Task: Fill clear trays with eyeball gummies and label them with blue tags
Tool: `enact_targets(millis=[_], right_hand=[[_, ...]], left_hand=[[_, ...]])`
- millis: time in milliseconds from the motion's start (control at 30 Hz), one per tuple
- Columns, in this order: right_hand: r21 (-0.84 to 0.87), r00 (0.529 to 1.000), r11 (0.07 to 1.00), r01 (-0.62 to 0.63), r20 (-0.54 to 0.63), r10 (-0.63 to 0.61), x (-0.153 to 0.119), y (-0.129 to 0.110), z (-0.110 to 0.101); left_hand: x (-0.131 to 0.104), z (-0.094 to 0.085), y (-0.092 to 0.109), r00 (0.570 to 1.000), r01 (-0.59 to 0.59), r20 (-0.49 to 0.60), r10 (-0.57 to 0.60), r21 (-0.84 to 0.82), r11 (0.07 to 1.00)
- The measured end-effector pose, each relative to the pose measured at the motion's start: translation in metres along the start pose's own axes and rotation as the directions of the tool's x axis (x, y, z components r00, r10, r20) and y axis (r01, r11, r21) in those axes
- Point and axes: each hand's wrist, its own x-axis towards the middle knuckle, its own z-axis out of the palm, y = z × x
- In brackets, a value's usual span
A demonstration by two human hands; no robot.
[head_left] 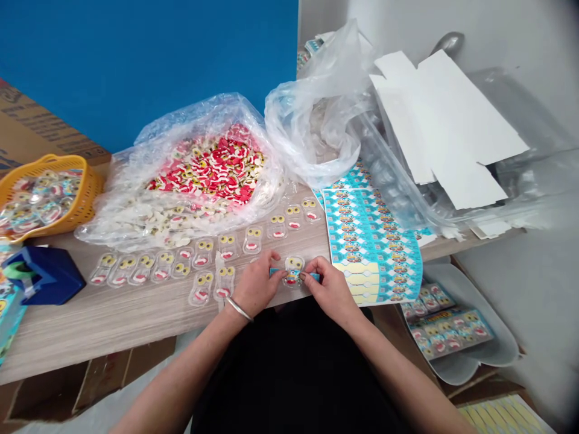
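Near the table's front edge, a small clear plastic pack with two yellow eyes lies between my hands. A blue printed label strip crosses its lower part. My left hand, with a silver bangle at the wrist, pinches the strip's left end. My right hand grips its right end between thumb and fingers. Several similar packs with eyes and red mouths lie in rows to the left. Just right of my right hand is a sheet of blue labels, its lower left part showing pale yellow backing.
A plastic bag of red and white pieces lies behind the rows. An orange basket and blue tape dispenser stand left. Behind right are another clear bag and white card. A grey bin sits below right.
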Motion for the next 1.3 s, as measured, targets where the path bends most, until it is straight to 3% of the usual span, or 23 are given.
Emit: enact_targets(millis=[167, 367, 500, 700, 833, 1000, 1100, 1200, 1233, 1300], right_hand=[[-0.124, 1.000, 0.992, 0.005, -0.011, -0.006, 0.013, 0.003, 0.004], [-0.339, 0.998, 0.941, -0.019, 0.044, 0.036, 0.018, 0.004, 0.009], [-0.467, 0.996, 0.883, 0.044, 0.094, 0.001, 0.020, 0.000, 0.007], [-0.463, 0.976, 0.885, 0.055, 0.210, 0.049, 0.009, -0.001, 0.001], [-0.445, 0.959, 0.893, 0.069, 0.275, 0.063, 0.002, -0.002, 0.003], [-0.412, 0.923, 0.894, 0.175, 0.385, -0.003, 0.005, -0.008, 0.007], [-0.417, 0.915, 0.885, 0.207, 0.403, -0.024, 0.008, -0.009, 0.009], [-0.428, 0.915, 0.878, 0.216, 0.402, -0.030, 0.010, -0.008, 0.010], [-0.432, 0.914, 0.876, 0.216, 0.404, -0.027, 0.010, -0.007, 0.010], [-0.436, 0.912, 0.874, 0.214, 0.409, -0.019, 0.012, -0.007, 0.011]], left_hand=[[0.016, 0.004, 0.003, 0.994, -0.078, 0.090, 0.059, 0.224, 0.972], [0.023, 0.013, 0.005, 0.988, -0.056, 0.153, -0.001, 0.370, 0.927], [0.023, 0.016, 0.008, 0.986, -0.048, 0.165, -0.027, 0.433, 0.900], [-0.004, 0.022, 0.005, 0.978, -0.024, 0.197, -0.070, 0.438, 0.899], [-0.030, 0.025, -0.002, 0.983, 0.052, 0.138, -0.125, 0.441, 0.896], [-0.047, 0.029, -0.005, 0.981, 0.144, 0.049, -0.190, 0.476, 0.867], [-0.054, 0.024, -0.008, 0.979, 0.197, -0.031, -0.204, 0.430, 0.881], [-0.066, 0.014, -0.018, 0.958, 0.278, -0.154, -0.243, 0.269, 0.922], [-0.071, 0.012, -0.023, 0.944, 0.313, -0.162, -0.286, 0.183, 0.932], [-0.082, 0.012, -0.030, 0.915, 0.395, -0.071, -0.397, -0.042, 0.918]])
